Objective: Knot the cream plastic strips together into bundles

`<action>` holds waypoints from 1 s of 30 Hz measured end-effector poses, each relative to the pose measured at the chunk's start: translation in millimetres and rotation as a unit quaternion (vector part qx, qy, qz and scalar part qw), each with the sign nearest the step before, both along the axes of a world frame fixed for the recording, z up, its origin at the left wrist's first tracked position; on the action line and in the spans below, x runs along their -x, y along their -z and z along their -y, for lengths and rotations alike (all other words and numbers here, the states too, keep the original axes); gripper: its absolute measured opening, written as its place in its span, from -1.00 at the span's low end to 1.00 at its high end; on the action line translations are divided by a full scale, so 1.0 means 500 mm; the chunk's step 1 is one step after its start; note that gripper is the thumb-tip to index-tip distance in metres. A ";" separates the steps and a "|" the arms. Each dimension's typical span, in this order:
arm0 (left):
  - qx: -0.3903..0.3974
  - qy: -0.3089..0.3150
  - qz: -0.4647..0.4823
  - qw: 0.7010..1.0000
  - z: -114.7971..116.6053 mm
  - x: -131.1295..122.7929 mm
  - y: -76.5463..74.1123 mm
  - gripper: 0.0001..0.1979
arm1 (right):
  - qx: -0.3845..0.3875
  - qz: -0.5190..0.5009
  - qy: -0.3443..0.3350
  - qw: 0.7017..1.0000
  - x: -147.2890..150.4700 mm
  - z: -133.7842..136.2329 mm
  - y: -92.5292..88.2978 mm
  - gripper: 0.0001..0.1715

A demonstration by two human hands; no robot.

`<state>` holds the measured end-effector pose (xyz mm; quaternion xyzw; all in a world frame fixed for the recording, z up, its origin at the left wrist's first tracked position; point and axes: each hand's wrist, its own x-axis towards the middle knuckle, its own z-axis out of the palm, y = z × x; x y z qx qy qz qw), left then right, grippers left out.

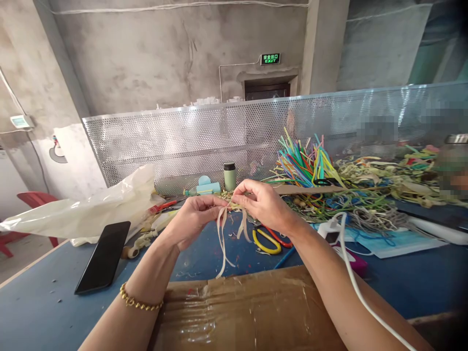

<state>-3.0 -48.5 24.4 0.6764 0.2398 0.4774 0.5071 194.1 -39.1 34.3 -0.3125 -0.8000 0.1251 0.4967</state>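
Observation:
Both my hands are raised over the blue table (44, 302), pinching a bunch of pale cream strips (223, 239) between them. My left hand (197, 217) grips the strips from the left with closed fingers; a gold bead bracelet (141, 301) sits on that wrist. My right hand (261, 204) pinches the same strips from the right. The loose ends hang down toward a taped cardboard box (248, 312) in front of me. Yellow-handled scissors (266, 241) lie on the table just under my right hand.
A black phone (104, 256) lies at the left beside a crumpled plastic bag (91, 209). A heap of coloured strips (310, 163) and tangled cords fills the right. A green cup (230, 176) stands before the perforated metal screen (183, 141). A white cable (351, 268) crosses my right forearm.

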 end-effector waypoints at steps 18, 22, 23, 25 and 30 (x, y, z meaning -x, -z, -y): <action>0.124 0.171 -0.025 0.977 0.004 -0.051 0.040 -0.84 | 0.010 0.057 -0.031 0.998 0.024 -0.067 0.046 -0.75; 0.068 0.077 0.086 0.991 -0.007 -0.053 0.036 -0.88 | 0.062 0.044 0.094 0.993 -0.017 -0.086 0.035 -0.64; 0.049 0.044 0.107 0.992 -0.011 -0.053 0.034 -0.89 | 0.067 0.003 0.089 0.994 -0.023 -0.082 0.029 -0.70; 0.012 -0.011 0.124 0.992 -0.017 -0.051 0.031 -0.89 | 0.094 -0.063 0.010 0.993 -0.025 -0.065 0.017 -0.65; -0.024 -0.071 0.079 0.994 -0.022 -0.043 0.028 -0.90 | 0.071 -0.053 -0.061 0.994 -0.004 -0.024 0.005 -0.64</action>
